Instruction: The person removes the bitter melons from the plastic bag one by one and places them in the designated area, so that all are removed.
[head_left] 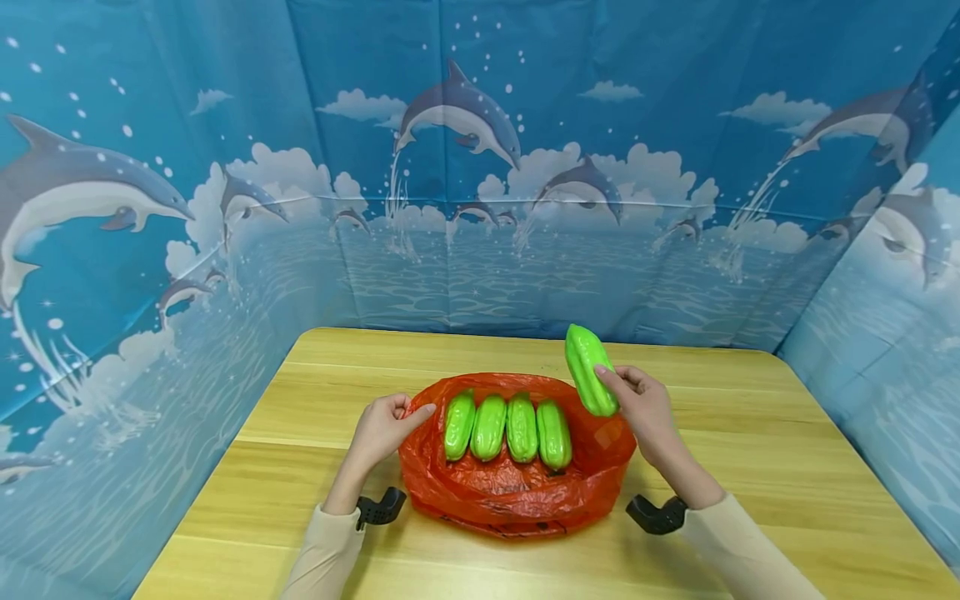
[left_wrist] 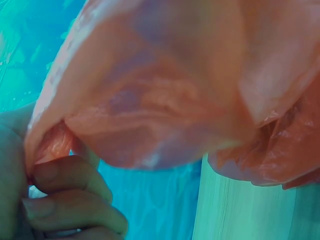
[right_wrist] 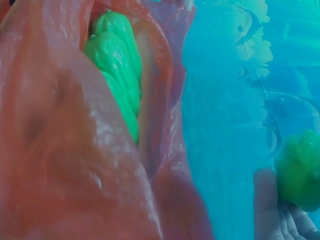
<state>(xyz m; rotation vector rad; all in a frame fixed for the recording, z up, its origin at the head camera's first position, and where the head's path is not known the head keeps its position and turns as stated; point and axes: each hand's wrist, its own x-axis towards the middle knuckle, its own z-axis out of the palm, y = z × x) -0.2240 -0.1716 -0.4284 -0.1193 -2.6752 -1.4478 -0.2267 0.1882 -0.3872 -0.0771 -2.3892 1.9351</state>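
Note:
A red plastic bag (head_left: 517, 504) lies with its mouth spread wide. Inside it, several glossy, bright green, elongated vegetables (head_left: 489, 428) sit side by side in a row. My left hand (head_left: 384, 429) pinches the bag's left rim, and the left wrist view shows the thin plastic (left_wrist: 165, 110) caught between thumb and curled fingers. Over the bag's right rear edge, my right hand (head_left: 643, 408) holds another green vegetable (head_left: 588, 367) by its lower end, tilted with the pointed tip up. In the right wrist view this held vegetable (right_wrist: 300, 170) shows at the right edge.
The bag rests on a wooden table (head_left: 300, 483), whose surface extends to both sides and behind it. A blue curtain (head_left: 480, 283) with dolphins hangs around the table's back and sides. Black camera mounts (head_left: 382, 507) are strapped to both wrists.

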